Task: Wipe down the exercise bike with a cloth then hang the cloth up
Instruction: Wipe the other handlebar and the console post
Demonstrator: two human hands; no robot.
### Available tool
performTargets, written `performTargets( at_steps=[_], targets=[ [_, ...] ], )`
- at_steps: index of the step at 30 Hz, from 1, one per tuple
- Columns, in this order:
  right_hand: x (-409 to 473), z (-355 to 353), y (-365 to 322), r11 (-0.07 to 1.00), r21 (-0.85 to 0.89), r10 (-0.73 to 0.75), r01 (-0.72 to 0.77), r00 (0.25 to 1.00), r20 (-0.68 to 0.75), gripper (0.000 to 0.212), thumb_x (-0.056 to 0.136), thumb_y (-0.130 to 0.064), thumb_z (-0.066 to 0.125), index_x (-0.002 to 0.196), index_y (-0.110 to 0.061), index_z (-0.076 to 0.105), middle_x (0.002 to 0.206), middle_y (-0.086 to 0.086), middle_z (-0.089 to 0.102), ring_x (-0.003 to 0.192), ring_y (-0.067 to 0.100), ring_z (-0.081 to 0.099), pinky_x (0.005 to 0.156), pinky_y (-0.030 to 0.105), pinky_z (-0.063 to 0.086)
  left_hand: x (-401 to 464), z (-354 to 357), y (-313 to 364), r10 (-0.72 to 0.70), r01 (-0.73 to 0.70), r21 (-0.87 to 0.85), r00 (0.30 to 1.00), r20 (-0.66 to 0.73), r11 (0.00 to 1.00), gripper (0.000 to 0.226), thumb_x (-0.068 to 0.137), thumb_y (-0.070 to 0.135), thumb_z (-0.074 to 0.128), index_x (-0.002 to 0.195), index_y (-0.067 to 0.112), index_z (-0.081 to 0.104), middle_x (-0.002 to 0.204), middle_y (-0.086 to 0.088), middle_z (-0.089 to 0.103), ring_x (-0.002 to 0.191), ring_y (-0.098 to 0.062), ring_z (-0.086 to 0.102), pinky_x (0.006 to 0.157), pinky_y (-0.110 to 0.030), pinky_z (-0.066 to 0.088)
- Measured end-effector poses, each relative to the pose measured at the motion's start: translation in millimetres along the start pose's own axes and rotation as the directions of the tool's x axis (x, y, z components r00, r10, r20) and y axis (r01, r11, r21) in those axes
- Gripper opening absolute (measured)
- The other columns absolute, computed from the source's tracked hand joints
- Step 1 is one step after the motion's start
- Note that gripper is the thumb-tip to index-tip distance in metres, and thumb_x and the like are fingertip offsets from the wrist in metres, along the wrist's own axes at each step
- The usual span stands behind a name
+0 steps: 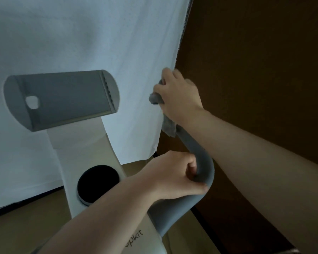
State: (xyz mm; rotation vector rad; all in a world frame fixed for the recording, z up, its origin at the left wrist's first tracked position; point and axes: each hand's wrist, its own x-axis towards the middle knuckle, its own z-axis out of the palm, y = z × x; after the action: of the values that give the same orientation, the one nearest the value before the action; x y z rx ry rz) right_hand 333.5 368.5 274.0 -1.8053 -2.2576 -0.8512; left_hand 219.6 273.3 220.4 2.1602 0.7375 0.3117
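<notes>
This looks like a room in a home, set up for indoor exercise rather than a gym. A white exercise bike (92, 162) with grey padded handlebar (200, 156) and a tablet holder (62, 99) stands right against a pale curtain (81, 33) lit from behind, as over a window. Beside it runs a dark brown wooden panel (255, 61), and the floor (26, 226) below is brown.
</notes>
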Motion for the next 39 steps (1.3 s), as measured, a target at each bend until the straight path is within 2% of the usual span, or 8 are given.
performTargets(
  at_steps=[4,7,14,21,27,30,34,39],
  targets=[
    [15,1,5,0.86,0.371,0.385,-0.351,0.923,-0.019,0.019,0.09,-0.028,0.063,0.109,-0.022,0.063,0.118,0.001,0.043,0.107,0.015,0.045,0.079,0.031,0.05,-2,-1,0,0.006,-0.006,-0.007,1.0,-0.017,1.0,0.026,0.076,0.051,0.07,0.083,0.031,0.057,0.066,0.015,0.057,0.058,0.008,0.052,0.054,-0.017,0.036],
    [1,10,7,0.663,0.651,0.424,-0.37,0.902,0.08,0.022,0.092,-0.029,0.061,0.113,-0.027,0.064,0.115,-0.004,0.049,0.098,0.007,0.049,0.082,0.024,0.044,-1,0,1,0.006,-0.006,-0.001,1.0,-0.01,1.0,0.025,0.076,0.052,0.07,0.082,0.031,0.057,0.066,0.015,0.058,0.059,0.004,0.053,0.056,-0.018,0.038],
    [6,2,16,0.531,0.721,0.416,-0.445,0.878,0.235,0.019,0.091,-0.029,0.062,0.111,-0.029,0.065,0.1,-0.007,0.066,0.094,0.009,0.061,0.073,0.016,0.046,0,-1,1,-0.002,0.002,-0.01,1.0,-0.018,1.0,0.026,0.075,0.051,0.071,0.081,0.03,0.057,0.066,0.015,0.058,0.058,0.006,0.053,0.056,-0.018,0.039],
    [3,7,18,0.576,0.667,0.479,-0.472,0.857,0.193,0.022,0.092,-0.039,0.059,0.113,-0.034,0.064,0.101,-0.007,0.068,0.094,0.012,0.063,0.083,0.034,0.054,1,-1,1,0.002,-0.003,-0.006,1.0,-0.009,1.0,0.025,0.075,0.05,0.071,0.078,0.031,0.054,0.063,0.017,0.056,0.057,0.009,0.051,0.054,-0.015,0.035],
    [-17,19,24,0.266,0.869,0.427,-0.418,0.859,0.282,0.029,0.092,-0.034,0.062,0.121,-0.035,0.061,0.108,-0.011,0.067,0.102,0.005,0.062,0.091,0.029,0.054,1,-1,0,0.008,-0.008,-0.001,1.0,-0.015,1.0,0.025,0.075,0.05,0.07,0.081,0.03,0.057,0.065,0.014,0.058,0.057,0.006,0.052,0.055,-0.017,0.038],
    [-29,20,25,0.34,0.843,0.43,-0.416,0.866,0.254,0.035,0.095,-0.033,0.058,0.13,-0.036,0.055,0.115,-0.011,0.065,0.106,0.006,0.061,0.091,0.028,0.053,2,1,-1,0.01,-0.01,-0.001,1.0,-0.018,1.0,0.025,0.075,0.05,0.069,0.082,0.029,0.057,0.066,0.013,0.059,0.057,0.003,0.053,0.056,-0.019,0.042],
    [-5,14,14,0.65,0.63,0.455,-0.425,0.881,0.125,0.033,0.098,-0.031,0.052,0.13,-0.035,0.054,0.12,-0.003,0.063,0.104,0.015,0.058,0.087,0.033,0.049,2,0,0,0.005,-0.005,-0.017,1.0,-0.018,1.0,0.025,0.075,0.05,0.07,0.079,0.03,0.056,0.062,0.017,0.056,0.056,0.006,0.051,0.055,-0.017,0.038],
    [-3,20,7,0.844,0.527,0.092,-0.101,0.995,0.044,0.024,0.095,-0.012,0.057,0.118,-0.008,0.06,0.121,0.008,0.053,0.103,0.013,0.053,0.075,0.024,0.047,1,0,-1,0.001,-0.001,0.001,1.0,-0.017,1.0,0.027,0.075,0.053,0.069,0.083,0.031,0.058,0.066,0.016,0.059,0.06,0.008,0.055,0.054,-0.017,0.041]
  ],
)
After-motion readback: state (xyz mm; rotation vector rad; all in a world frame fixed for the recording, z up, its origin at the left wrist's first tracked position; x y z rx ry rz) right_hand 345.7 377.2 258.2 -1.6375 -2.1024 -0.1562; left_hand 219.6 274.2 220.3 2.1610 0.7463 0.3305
